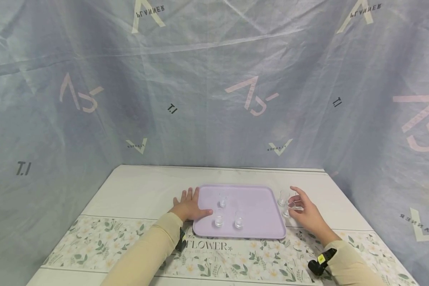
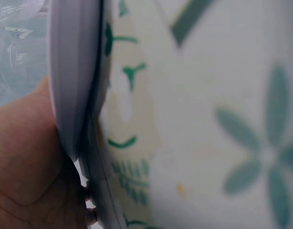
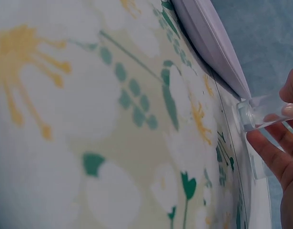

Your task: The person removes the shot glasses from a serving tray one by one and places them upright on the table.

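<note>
A lilac tray (image 1: 257, 206) lies on the table, with three small clear shot glasses standing on its left half: a back one (image 1: 223, 201), a front-left one (image 1: 219, 220) and a front-right one (image 1: 239, 221). My left hand (image 1: 190, 207) rests spread over the tray's left edge, thumb above the tray. Just beyond the tray's right rim, my right hand (image 1: 306, 212) pinches a shot glass (image 3: 265, 112) between thumb and fingers, its thick base low by the table. Behind it stands another shot glass (image 1: 283, 198), close to the fingers.
The table carries a white cloth with a floral band (image 1: 103, 238) along the front. A grey-blue printed curtain (image 1: 200, 87) encloses the back and both sides.
</note>
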`<state>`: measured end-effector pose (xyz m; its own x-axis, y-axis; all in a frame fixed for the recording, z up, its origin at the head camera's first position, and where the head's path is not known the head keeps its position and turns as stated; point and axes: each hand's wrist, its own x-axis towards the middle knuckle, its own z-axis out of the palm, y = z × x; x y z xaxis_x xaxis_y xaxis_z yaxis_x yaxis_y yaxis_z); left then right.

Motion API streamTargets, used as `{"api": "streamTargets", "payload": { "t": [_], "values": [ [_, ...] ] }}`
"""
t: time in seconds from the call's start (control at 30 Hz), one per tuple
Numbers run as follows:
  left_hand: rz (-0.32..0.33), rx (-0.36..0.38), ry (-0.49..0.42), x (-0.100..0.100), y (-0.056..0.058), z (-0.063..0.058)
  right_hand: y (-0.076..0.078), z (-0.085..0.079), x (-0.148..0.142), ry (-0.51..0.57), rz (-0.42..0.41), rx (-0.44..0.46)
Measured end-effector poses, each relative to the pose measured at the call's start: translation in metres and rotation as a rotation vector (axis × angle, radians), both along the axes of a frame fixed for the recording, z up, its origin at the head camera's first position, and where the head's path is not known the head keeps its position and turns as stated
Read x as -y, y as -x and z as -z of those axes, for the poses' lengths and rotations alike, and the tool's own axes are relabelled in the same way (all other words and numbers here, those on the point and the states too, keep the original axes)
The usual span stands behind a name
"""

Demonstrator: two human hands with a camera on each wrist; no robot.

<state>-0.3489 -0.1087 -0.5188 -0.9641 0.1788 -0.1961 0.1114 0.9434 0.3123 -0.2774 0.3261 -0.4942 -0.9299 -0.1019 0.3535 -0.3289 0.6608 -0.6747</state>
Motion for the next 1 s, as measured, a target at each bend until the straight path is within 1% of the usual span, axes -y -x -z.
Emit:
{"api": "streamTargets", "payload": {
  "t": [0.27, 0.4, 0.7, 0.77, 0.87, 1.0],
  "values": [
    [-0.004, -0.004, -0.002, -0.001, 0.0, -0.002, -0.002, 0.001, 0.001, 0.014, -0.013, -0.002],
    [-0.005, 0.011, 0.003, -0.001, -0.001, -0.005, -0.002, 0.002, 0.0, 0.007, -0.012, 0.003],
    [-0.003, 0.01, -0.002, -0.002, -0.004, -0.011, -0.003, 0.003, 0.0, -0.001, -0.015, 0.008],
    [-0.004, 0.002, -0.002, -0.002, -0.004, -0.011, -0.003, 0.003, 0.0, -0.004, -0.017, 0.007],
    [-0.003, 0.009, 0.001, -0.002, -0.003, -0.009, -0.003, 0.001, 0.0, -0.011, -0.014, 0.012],
    [-0.005, 0.018, 0.0, -0.001, -0.002, -0.005, -0.005, -0.007, 0.002, -0.021, -0.031, -0.006]
  ]
}}
